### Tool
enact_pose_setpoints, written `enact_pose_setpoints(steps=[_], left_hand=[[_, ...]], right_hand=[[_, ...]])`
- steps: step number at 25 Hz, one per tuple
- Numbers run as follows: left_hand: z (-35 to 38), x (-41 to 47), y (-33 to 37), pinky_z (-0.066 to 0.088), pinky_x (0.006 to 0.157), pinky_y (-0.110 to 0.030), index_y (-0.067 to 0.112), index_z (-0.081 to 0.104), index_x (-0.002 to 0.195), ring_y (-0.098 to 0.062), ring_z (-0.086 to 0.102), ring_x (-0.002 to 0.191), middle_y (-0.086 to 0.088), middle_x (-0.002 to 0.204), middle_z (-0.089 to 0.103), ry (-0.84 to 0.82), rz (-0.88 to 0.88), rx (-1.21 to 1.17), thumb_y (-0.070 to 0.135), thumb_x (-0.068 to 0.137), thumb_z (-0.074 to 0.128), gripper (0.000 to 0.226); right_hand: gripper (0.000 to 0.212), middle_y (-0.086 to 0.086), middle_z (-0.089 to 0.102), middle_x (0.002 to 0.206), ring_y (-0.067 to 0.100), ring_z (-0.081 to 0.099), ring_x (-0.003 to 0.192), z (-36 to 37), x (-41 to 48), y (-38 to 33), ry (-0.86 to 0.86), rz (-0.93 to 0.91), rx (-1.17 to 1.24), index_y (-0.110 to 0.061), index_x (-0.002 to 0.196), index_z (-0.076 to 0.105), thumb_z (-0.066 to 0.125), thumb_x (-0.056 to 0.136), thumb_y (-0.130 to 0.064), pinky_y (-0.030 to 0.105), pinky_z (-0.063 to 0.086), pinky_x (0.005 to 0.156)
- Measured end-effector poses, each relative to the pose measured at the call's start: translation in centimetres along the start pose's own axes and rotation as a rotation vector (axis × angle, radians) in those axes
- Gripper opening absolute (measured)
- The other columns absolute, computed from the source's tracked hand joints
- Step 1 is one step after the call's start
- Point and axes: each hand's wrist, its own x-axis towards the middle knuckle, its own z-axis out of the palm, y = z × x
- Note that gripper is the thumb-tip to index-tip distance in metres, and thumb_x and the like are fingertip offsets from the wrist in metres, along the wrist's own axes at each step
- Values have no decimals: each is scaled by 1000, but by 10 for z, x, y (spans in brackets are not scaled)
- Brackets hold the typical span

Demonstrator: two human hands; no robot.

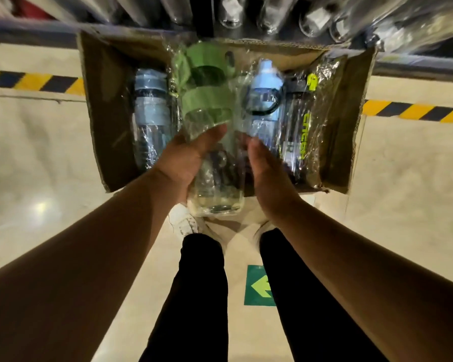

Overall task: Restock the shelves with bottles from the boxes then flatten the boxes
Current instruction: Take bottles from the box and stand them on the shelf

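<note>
An open cardboard box [100, 100] stands on the floor below me, against the shelf. My left hand [191, 160] grips a clear bottle with a green lid and band [207, 105], wrapped in plastic film, lifted over the middle of the box. My right hand [267, 176] is beside the bottle's right side with straight fingers, and I cannot tell if it touches. Inside the box lie a grey-lidded bottle [149, 108] on the left, a light-blue-lidded bottle [264, 92] and a dark bottle with lime lettering [300, 126] on the right, all film-wrapped.
The shelf edge [416, 64] runs along the top, with several clear bottles [270, 19] on it. Yellow-black hazard tape [32, 81] crosses the pale floor on both sides of the box. My white shoe [183, 220] stands just before the box, near a green arrow sign [258, 286].
</note>
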Motion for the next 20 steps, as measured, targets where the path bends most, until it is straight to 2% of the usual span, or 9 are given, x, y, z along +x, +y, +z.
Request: enact_pose_setpoints(steps=[3, 6, 8, 10, 12, 13, 16, 19, 20], left_hand=[[-18, 4, -10, 54, 80, -25, 28, 66, 107, -8, 70, 87, 10, 92, 75, 108, 43, 49, 43, 81, 77, 32], [-39, 7, -13, 45, 69, -8, 24, 62, 102, 6, 65, 56, 13, 66, 72, 137, 28, 28, 31, 93, 66, 12], [-51, 11, -16, 53, 62, -12, 20, 63, 107, -3, 67, 54, -7, 71, 73, 149, -3, -1, 38, 93, 66, 24], [-59, 20, -20, 50, 60, -21, 18, 68, 109, -19, 61, 60, -14, 79, 66, 152, -62, -48, 51, 83, 74, 43], [-63, 29, -23, 50, 79, -33, 17, 69, 107, -26, 64, 83, -9, 96, 70, 151, -92, -81, 52, 77, 78, 48], [-63, 34, -23, 54, 81, -31, 16, 68, 106, -25, 71, 86, -6, 94, 75, 134, -95, -93, 48, 82, 76, 41], [-66, 45, -22, 54, 54, -14, 19, 62, 98, -5, 72, 63, 9, 65, 74, 69, -67, -108, 43, 91, 66, 24], [-62, 39, -20, 56, 85, -34, 15, 65, 114, -23, 73, 90, -4, 89, 78, 83, -70, -66, 49, 81, 76, 49], [-60, 34, -21, 54, 83, -32, 14, 66, 114, -22, 71, 87, -3, 87, 78, 101, -52, -58, 49, 79, 79, 51]], right_hand=[[49, 12, 58, 132, 18, 58, 114, -22, 40, 19, 308, 131, -179, -18, 133, 56, 53, 96, -50, 21, 42, 83], [90, 15, 36, 154, 31, 41, 138, -31, 84, 36, 313, 392, -455, -9, 153, 25, 70, 86, -49, 33, 37, 106], [107, 20, 21, 160, 36, 32, 143, -18, 104, 45, 260, 455, -511, -7, 156, 7, 72, 84, -51, 38, 34, 111], [113, 24, 14, 160, 39, 29, 143, -2, 119, 54, 328, 482, -481, -6, 156, 1, 73, 81, -51, 41, 33, 111], [111, 24, 27, 154, 37, 37, 139, 8, 132, 66, 458, 472, -361, -6, 154, 10, 78, 77, -47, 40, 35, 109], [106, 22, 40, 147, 36, 45, 133, 8, 138, 74, 513, 433, -312, -5, 150, 18, 81, 74, -43, 39, 39, 105], [95, 13, 59, 126, 27, 60, 112, 0, 148, 85, 530, 358, -224, -4, 137, 31, 87, 68, -36, 31, 48, 86], [89, 4, 61, 115, 20, 59, 97, 1, 133, 75, 506, 318, -169, -9, 136, 37, 86, 67, -36, 23, 44, 79], [87, 1, 61, 112, 18, 59, 95, 6, 124, 68, 500, 316, -138, -11, 135, 42, 86, 65, -38, 24, 47, 80]])
